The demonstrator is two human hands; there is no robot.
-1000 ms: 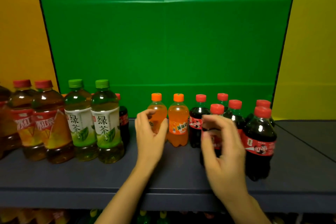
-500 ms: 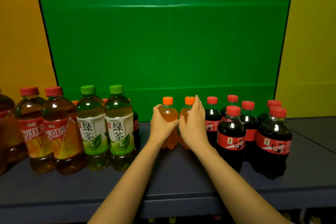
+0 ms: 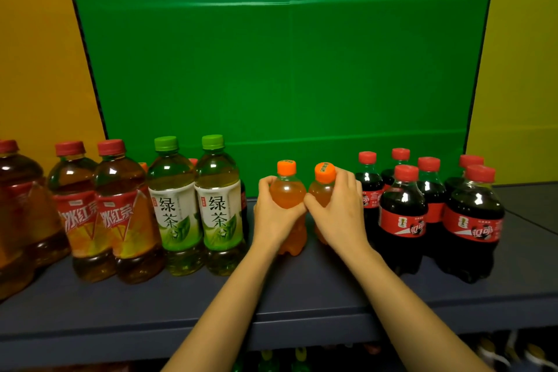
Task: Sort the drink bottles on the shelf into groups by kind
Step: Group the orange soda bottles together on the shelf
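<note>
Two small orange soda bottles stand mid-shelf. My left hand (image 3: pixel 273 217) grips the left orange bottle (image 3: pixel 287 190). My right hand (image 3: pixel 339 211) grips the right orange bottle (image 3: pixel 323 181), which tilts slightly toward me. Left of them stand two green tea bottles (image 3: pixel 219 208) with green caps, then several iced red tea bottles (image 3: pixel 120 214) with red caps. A cluster of several cola bottles (image 3: pixel 403 214) with red caps stands on the right. A dark cola bottle and an orange cap peek out behind the green teas.
The dark grey shelf (image 3: pixel 302 290) has bare surface in front of the bottles and at its far right. A green backdrop (image 3: pixel 287 69) rises behind, with yellow panels on both sides. More bottles show dimly on a lower shelf.
My right hand left the cola bottle and moved left onto the right orange bottle. Both hands now grip the orange bottles, and the right one has tipped forward.
</note>
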